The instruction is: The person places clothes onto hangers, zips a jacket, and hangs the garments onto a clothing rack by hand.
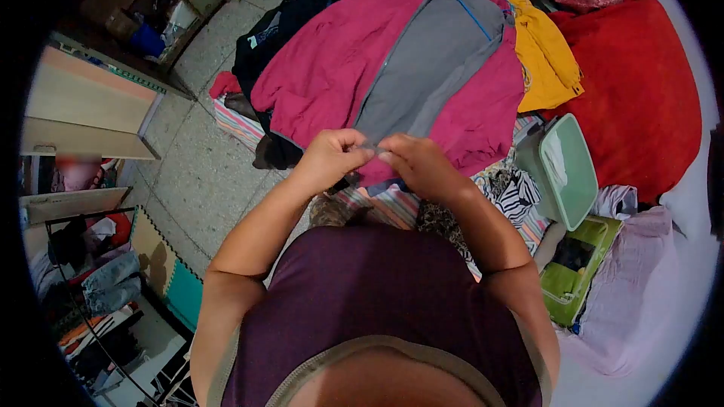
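A pink jacket with a grey lining lies spread on a pile of clothes before me. A blue hanger is at its collar end. My left hand is closed in a pinch at the jacket's lower front edge. Close beside it, my right hand pinches the same lower edge, thumb and fingers pressed together. The fingertips of both hands nearly meet. The small part between them is mostly hidden, so I cannot tell whether it is the zip end.
A yellow garment and a red cloth lie to the right. Nearer stand a pale green bin and a green package. Open cabinets and a clothes rack line the left side, beside the speckled floor.
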